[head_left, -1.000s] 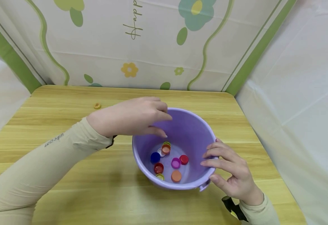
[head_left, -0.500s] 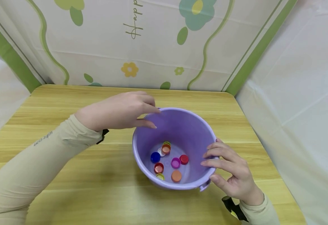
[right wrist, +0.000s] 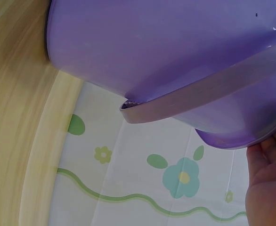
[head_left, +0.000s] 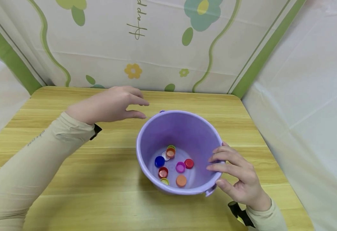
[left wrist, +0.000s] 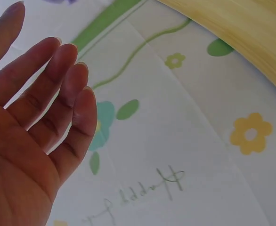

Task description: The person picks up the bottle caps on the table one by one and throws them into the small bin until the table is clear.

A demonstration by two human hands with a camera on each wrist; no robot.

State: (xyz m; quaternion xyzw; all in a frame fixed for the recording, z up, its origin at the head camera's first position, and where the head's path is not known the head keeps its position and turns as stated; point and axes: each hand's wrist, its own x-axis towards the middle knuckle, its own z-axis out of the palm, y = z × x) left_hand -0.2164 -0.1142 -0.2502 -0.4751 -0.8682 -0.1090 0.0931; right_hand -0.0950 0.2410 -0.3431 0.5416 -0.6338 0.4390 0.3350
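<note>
A purple bucket (head_left: 189, 131) stands on the table, its mouth tipped toward the head camera. On its floor lie several plastic bottle caps, among them a blue cap (head_left: 159, 161), an orange cap (head_left: 181, 180), a magenta cap (head_left: 181, 167) and a red cap (head_left: 189, 163). My right hand (head_left: 239, 176) grips the bucket's right rim, fingers over the edge and thumb outside. Off the bucket's far left side, my left hand (head_left: 110, 104) hovers over the table with nothing in it. Its fingers are relaxed and spread from the thumb, as the left wrist view (left wrist: 39, 122) shows too.
The wooden table (head_left: 99, 192) ends at a white curtain (head_left: 105, 41) with printed flowers behind it, and a plain white sheet (head_left: 309, 96) hangs at the right. The bucket's handle (right wrist: 199, 96) hangs down along its outside.
My left hand has drawn back from over the bucket's mouth toward the far left. The right hand, bucket and caps have stayed put.
</note>
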